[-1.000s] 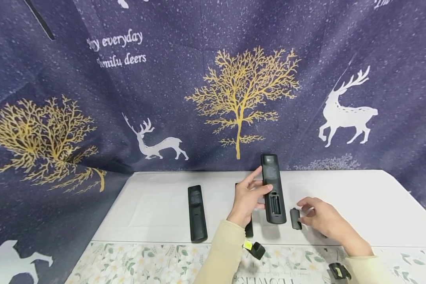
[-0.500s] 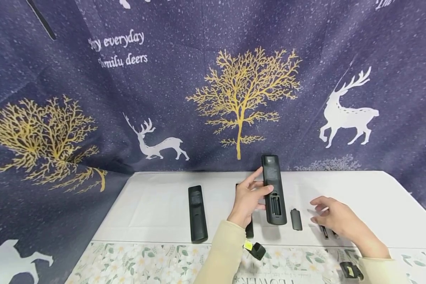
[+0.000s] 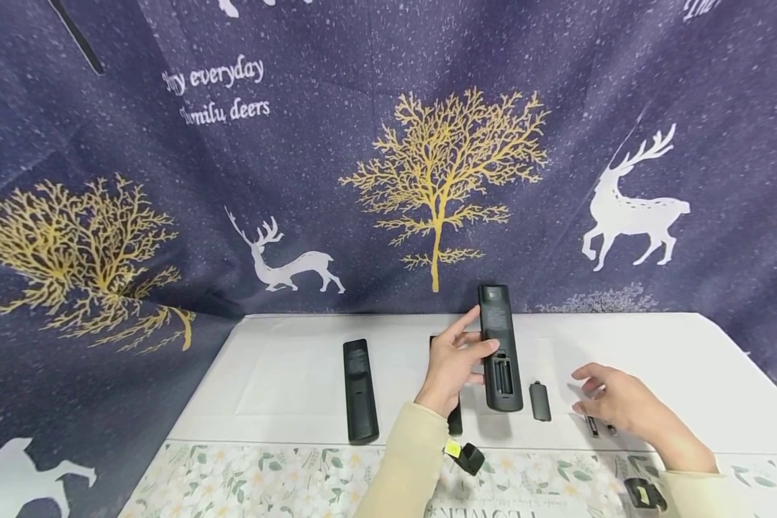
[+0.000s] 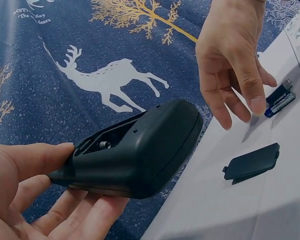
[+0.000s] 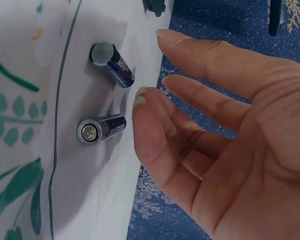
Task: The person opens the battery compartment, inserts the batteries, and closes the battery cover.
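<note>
My left hand [image 3: 450, 363] grips a black remote control [image 3: 497, 316], back side up, thumb on top and fingers along its edge and underneath. Its battery compartment is uncovered, and the left wrist view shows a metal spring [image 4: 105, 145] inside. To the right lies the detached battery cover [image 3: 540, 401] on the white surface. My right hand [image 3: 628, 403] hovers with loosely bent fingers just above two blue batteries, holding nothing. The right wrist view shows one battery [image 5: 112, 65] and the other battery [image 5: 102, 128] lying apart, slightly away from the fingertips.
Another black remote [image 3: 360, 392] lies to the left. A further dark remote [image 3: 455, 417] is partly hidden beneath my left hand. A flowered cloth [image 3: 265, 478] covers the near edge; a dark blue curtain [image 3: 311, 180] hangs behind the white tabletop [image 3: 285, 388].
My right hand has moved right, away from the battery cover, which now lies free on the table, to above the batteries. The left hand and remote stay nearly still.
</note>
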Demonstrator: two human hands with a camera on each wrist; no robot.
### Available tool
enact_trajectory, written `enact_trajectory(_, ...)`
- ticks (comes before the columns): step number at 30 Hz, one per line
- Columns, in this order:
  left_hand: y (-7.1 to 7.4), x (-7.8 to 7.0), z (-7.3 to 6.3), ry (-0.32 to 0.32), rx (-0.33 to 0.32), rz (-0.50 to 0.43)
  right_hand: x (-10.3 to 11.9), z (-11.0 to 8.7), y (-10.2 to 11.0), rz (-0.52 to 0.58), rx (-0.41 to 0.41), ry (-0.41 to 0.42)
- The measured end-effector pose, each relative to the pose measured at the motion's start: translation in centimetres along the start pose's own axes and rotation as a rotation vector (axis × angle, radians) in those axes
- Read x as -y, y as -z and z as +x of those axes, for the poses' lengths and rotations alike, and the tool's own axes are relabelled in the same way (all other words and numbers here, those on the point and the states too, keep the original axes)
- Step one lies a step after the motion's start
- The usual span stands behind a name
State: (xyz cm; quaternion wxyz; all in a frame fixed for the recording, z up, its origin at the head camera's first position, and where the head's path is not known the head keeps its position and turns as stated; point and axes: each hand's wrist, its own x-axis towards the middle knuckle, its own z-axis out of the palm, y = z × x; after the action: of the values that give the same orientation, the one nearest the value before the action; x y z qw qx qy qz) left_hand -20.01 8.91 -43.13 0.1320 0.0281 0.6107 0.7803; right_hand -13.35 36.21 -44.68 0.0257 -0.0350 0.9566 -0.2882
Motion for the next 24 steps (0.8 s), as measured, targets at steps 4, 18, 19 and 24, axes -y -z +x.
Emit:
enact_trajectory(4, 0.02, -0.03, 0.09, -0.013, 0.004, 0.003, 0.05, 0.01, 0.12, -0.012, 0.014, -0.02)
enact_trajectory(18, -0.09, -0.07, -0.15, -0.006, -0.001, -0.012, 0.35, -0.54, 0.08, 0.028, 0.114, -0.128)
enact_trajectory(19, -0.1, -0.07, -0.15, -0.004, -0.001, -0.012, 0.35, -0.54, 0.04, 0.037, 0.12, -0.137)
enact_trajectory(24, -0.09, -0.02, -0.16, 0.002, -0.004, -0.008, 0.44, -0.49, -0.35, 0.062, 0.128, -0.167)
